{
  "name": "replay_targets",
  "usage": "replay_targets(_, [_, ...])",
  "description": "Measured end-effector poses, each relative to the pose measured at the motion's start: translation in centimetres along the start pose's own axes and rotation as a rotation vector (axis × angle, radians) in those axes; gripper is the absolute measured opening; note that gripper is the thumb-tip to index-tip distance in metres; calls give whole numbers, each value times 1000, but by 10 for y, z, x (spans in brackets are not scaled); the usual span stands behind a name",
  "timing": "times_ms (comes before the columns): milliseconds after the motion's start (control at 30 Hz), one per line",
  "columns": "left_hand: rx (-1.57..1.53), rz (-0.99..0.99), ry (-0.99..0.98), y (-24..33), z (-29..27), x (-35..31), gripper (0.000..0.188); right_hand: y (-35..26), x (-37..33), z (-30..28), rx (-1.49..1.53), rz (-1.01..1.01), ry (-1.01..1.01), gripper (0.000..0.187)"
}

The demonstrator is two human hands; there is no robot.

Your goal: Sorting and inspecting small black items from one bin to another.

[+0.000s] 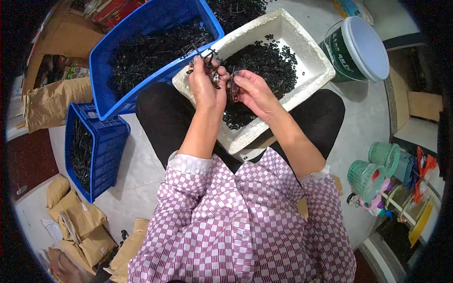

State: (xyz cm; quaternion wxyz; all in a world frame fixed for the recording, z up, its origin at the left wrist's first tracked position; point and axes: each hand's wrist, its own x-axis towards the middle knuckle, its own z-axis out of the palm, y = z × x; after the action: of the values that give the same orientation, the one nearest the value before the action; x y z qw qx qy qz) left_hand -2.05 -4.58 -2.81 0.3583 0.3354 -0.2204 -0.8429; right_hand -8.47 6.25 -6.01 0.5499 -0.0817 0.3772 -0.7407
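My left hand [206, 87] is closed around several black plastic sprues, whose thin branches stick up past its fingers. Close beside it, my right hand [252, 93] pinches a dark narrow plastic piece [234, 85] between thumb and fingers. Both hands are over a white foam box [302, 47] that rests between my knees. Many small black plastic parts [264, 66] lie loose in that box. To the left, the rim of a large blue crate [155, 78] comes close to my left hand, and black sprues [141, 59] fill much of it.
A smaller blue crate [111, 151] with black pieces stands at the left. Brown paper sacks [85, 221] lie at the lower left. A dark green bucket with a white lid [368, 49] is at the upper right. Green baskets [365, 179] stand on the right.
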Motion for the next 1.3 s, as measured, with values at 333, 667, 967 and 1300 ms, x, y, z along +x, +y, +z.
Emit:
replay_targets(333, [202,-143,-45,-4,6,-17,25,-5,18,-33,-1331,-336,328,18])
replay_targets(667, [494,-194,-286,-3,2,-27,22,-38,1,-50,-1328,-454,280,34])
replay_targets(967, [634,-357,-439,-6,16,-36,24,-71,-21,-24,-648,-77,256,19])
replay_targets(1300, [622,-94,-426,-55,9,-36,28,-55,-12,-41,356,-398,229,8])
